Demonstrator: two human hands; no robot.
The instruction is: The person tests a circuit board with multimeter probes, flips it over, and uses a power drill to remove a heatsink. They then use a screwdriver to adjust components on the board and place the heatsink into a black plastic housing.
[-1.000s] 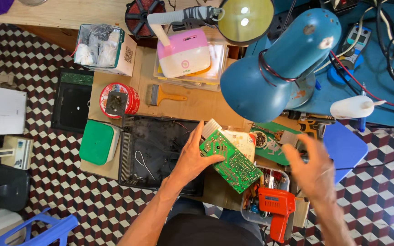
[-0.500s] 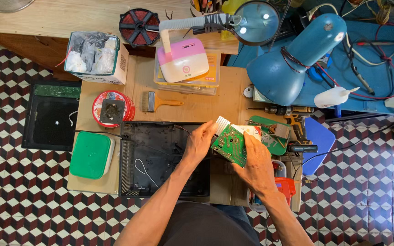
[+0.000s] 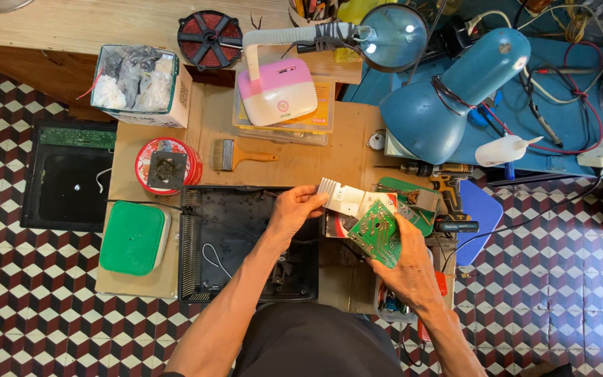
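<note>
I hold a green circuit board [image 3: 375, 232] with a white finned heat sink [image 3: 341, 197] on its far end above the small wooden table [image 3: 294, 164]. My left hand [image 3: 297, 211] grips the heat sink end from the left. My right hand [image 3: 406, 269] holds the board's near green edge from below. Under my left forearm lies an open black plastic housing [image 3: 246, 244] with a loose white wire inside.
A blue desk lamp [image 3: 455, 98] and a round magnifier [image 3: 392, 28] hang over the table's far right. A brush [image 3: 242, 155], a red tin [image 3: 167, 166], a green-lidded box [image 3: 134, 237], a pink and white box [image 3: 277, 91] and another green board [image 3: 406, 192] lie around.
My right hand came in from the right and took the board's near edge. My left hand slid up to the heat sink end, and the board now sits more to the right.
</note>
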